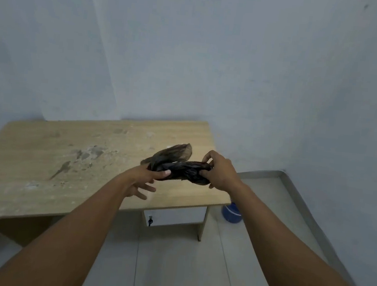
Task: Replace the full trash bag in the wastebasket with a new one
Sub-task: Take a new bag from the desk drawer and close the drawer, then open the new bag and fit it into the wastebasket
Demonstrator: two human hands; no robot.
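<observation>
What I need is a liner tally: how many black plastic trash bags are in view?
1. The black plastic trash bag is held over the light wooden desk between left hand and right hand; others may be hidden.

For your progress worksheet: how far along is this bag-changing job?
Done: cannot tell; no full bag shows. In hand: left hand and right hand hold a bunched black bag above the desk. Left: open it, line the blue bin.

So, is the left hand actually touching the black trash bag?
Touching. The head view shows the left hand pinching the black trash bag, with its thumb lying across the bag's left end and no gap.
</observation>
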